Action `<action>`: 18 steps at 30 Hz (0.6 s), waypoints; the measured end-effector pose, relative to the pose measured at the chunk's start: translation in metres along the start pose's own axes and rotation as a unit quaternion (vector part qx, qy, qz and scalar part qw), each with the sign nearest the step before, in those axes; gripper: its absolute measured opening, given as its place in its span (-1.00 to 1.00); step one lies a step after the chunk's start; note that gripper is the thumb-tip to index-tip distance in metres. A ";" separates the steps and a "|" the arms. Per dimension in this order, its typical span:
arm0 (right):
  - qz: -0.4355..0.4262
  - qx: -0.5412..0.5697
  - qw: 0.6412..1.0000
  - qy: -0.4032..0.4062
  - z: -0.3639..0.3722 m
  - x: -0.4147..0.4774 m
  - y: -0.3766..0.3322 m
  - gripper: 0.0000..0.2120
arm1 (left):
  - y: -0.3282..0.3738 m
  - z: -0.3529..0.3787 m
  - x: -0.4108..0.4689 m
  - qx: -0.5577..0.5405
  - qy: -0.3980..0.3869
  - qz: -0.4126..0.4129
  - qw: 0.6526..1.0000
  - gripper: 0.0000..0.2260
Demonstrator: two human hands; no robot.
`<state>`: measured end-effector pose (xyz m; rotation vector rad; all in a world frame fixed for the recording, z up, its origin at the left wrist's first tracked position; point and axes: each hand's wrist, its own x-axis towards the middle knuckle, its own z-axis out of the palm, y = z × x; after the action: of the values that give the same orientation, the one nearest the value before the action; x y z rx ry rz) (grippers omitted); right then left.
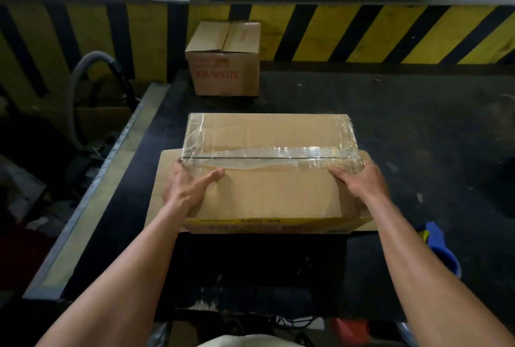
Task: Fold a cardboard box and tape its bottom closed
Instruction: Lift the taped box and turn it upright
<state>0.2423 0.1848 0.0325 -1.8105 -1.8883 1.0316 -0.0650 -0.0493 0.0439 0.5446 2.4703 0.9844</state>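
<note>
A brown cardboard box (267,196) stands upside down on the black table (418,129), its flaps shut. Clear tape (273,155) runs along the middle seam and over both short edges. My left hand (189,182) lies on the box's left side, thumb stretched flat across the top, fingers hidden over the left edge. At the right end my right hand (359,179) grips the box, thumb on top, fingers wrapped round the taped corner. Loose flaps (164,176) stick out on the table at both sides under the box.
A smaller closed box (224,59) printed in red stands at the table's far edge. A blue tape dispenser (440,246) lies at the right by my forearm. A yellow-and-black striped wall rises behind. Grey hose (83,73) and clutter sit beyond the left edge.
</note>
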 end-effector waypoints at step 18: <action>-0.215 0.245 0.945 -0.041 -0.036 -0.003 -0.060 -0.09 | 0.066 -0.098 0.053 -0.287 0.000 0.038 0.957 -0.26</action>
<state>0.2238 0.1954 0.0994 -1.0373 -1.7526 1.2758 -0.1466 -0.0328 0.1429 0.4389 2.0261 1.6444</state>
